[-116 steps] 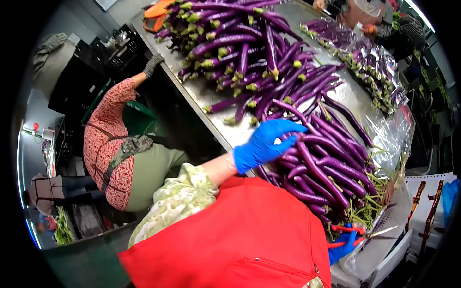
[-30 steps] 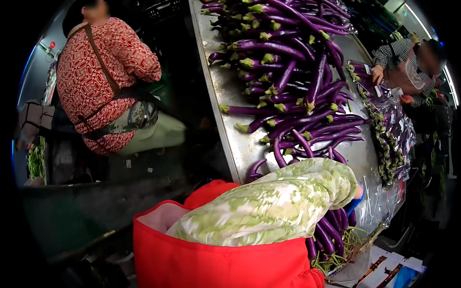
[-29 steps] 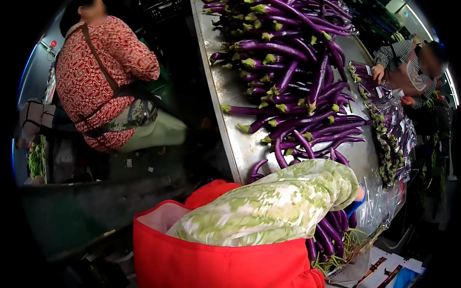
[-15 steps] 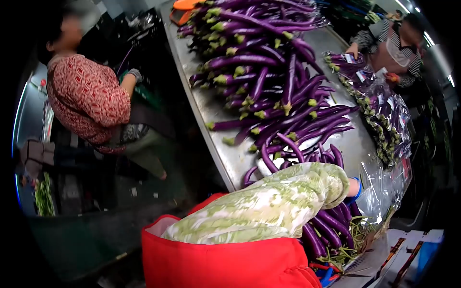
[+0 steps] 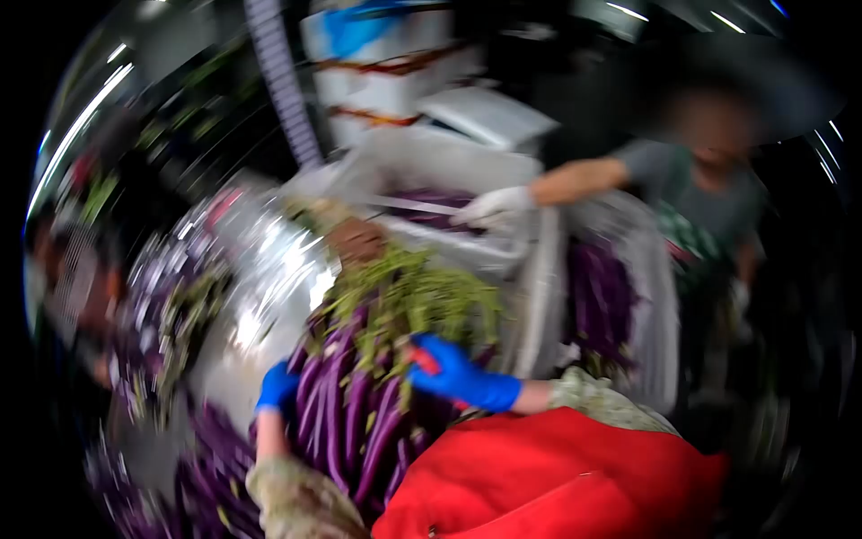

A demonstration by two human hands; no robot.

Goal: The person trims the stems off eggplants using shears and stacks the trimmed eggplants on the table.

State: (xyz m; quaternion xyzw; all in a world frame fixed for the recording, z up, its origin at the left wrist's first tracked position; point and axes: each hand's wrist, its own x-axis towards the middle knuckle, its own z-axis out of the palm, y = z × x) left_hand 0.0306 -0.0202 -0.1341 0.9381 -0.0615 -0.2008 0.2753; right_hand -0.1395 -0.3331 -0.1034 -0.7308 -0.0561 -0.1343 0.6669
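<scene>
Eggplants [image 5: 356,409] laid side by side, stems [image 5: 417,301] at one end

The eggplants are bunched on the counter [image 5: 211,355], between two blue-gloved hands. All are pointed roughly the same way, probably so that the stems are kept together and easily reached. The left hand [image 5: 279,388] is set against the left side of the bunch, perhaps to steady it; whether its fingers are closed on any eggplant cannot be told. By the right hand [image 5: 458,377], a red tool [image 5: 424,361] is gripped in curled fingers just beside the stems, seemingly held there to be near them; its far end is lost in blur.

Only a patch of the counter is left uncovered, grey and smooth. Beyond it, clear plastic [image 5: 278,260] is spread, and light is strongly thrown back by it. Wrapped eggplants [image 5: 171,314] are placed farther left, and loose eggplants [image 5: 215,449] are heaped at the lower left. Past the stems, a crate [image 5: 485,256] is reached into by a co-worker's white-gloved hand [image 5: 498,208]. More eggplants are held in a second crate [image 5: 660,314] to the right. Boxes [image 5: 350,94] are stacked behind, and the dim room is lit by strip lights [image 5: 90,112].
</scene>
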